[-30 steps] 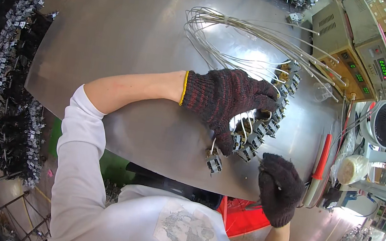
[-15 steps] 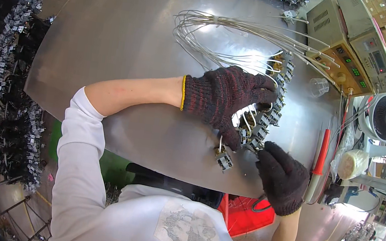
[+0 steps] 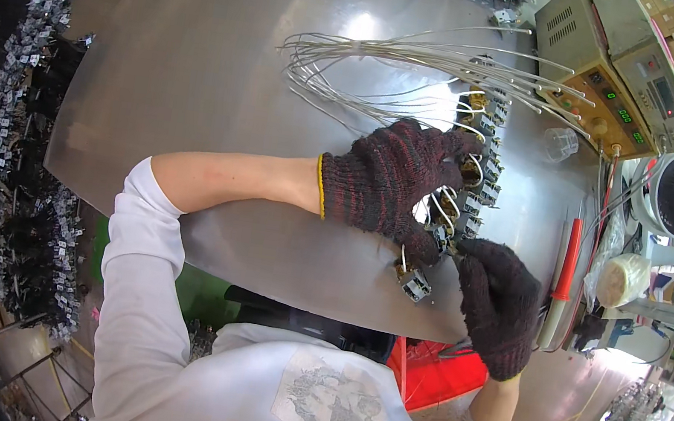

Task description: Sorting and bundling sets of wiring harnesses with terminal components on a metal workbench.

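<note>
A row of small metal parts [image 3: 491, 165] with white wires runs down the right half of the metal table. My left hand [image 3: 397, 180], in a dark knitted glove with a yellow cuff edge, lies across the row's left side. Its thumb and fingers are spread apart, curving over the parts and wires. At the row's near end, my gloved right hand [image 3: 500, 307] has thumb and fingertips pinched together; what lies between them is hidden. One loose metal part [image 3: 415, 287] with a white wire sits just below my left thumb. A bundle of pale wires [image 3: 360, 48] lies beyond my left hand.
Two bench instruments [image 3: 607, 98] stand at the far right, near a clear plastic cup [image 3: 560, 144]. A fan [image 3: 673, 196] and a red-handled probe [image 3: 569, 256] are along the right edge. Below the near edge is a red bin [image 3: 437, 384]. Racks of hanging parts [image 3: 12, 130] stand at left.
The row now lies straighter, its far end shifted left. The loose part has moved right along with my left thumb. The wire bundle has slid slightly left. My right hand stays at the near end.
</note>
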{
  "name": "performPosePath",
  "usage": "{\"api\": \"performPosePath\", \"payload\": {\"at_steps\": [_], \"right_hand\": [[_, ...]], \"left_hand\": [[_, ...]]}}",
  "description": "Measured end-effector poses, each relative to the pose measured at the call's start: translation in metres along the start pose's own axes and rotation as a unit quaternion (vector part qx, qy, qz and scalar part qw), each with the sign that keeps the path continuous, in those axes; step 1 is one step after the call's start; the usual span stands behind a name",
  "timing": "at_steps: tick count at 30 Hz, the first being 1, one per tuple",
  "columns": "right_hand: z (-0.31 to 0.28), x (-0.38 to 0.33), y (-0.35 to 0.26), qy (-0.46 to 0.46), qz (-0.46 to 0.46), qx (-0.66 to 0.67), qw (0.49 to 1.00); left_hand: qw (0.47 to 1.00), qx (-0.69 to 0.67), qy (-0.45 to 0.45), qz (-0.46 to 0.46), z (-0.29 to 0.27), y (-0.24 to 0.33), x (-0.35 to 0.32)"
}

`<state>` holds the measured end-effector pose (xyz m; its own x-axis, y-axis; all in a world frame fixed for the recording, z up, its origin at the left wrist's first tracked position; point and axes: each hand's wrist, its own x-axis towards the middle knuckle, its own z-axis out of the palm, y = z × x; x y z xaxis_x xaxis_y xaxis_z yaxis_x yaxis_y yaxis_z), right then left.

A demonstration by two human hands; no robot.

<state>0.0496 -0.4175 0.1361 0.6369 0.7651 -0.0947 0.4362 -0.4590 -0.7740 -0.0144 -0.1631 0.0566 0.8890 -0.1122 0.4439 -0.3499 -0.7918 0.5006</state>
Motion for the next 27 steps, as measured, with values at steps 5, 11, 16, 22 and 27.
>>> {"api": "performPosePath", "payload": {"at_steps": [5, 11, 16, 22, 27], "right_hand": [[0.004, 0.010, -0.012, 0.036, -0.128, -0.147, 0.980], [-0.003, 0.011, -0.014, -0.014, -0.180, -0.241, 0.954], [0.001, 0.015, -0.005, 0.020, -0.184, -0.131, 0.974], [-0.002, 0.017, 0.004, -0.018, -0.043, 0.022, 0.999], [-0.017, 0.030, -0.006, -0.058, 0.007, 0.039, 0.998]], "left_hand": [[0.999, 0.003, 0.033, -0.015, 0.007, 0.000, -0.003], [0.999, -0.010, 0.021, -0.026, 0.001, 0.000, -0.003], [0.999, 0.012, 0.037, -0.019, -0.004, 0.003, -0.007], [0.999, 0.001, 0.029, -0.015, -0.003, 0.001, -0.008], [0.999, -0.022, 0.027, -0.028, -0.001, 0.002, -0.004]]}}
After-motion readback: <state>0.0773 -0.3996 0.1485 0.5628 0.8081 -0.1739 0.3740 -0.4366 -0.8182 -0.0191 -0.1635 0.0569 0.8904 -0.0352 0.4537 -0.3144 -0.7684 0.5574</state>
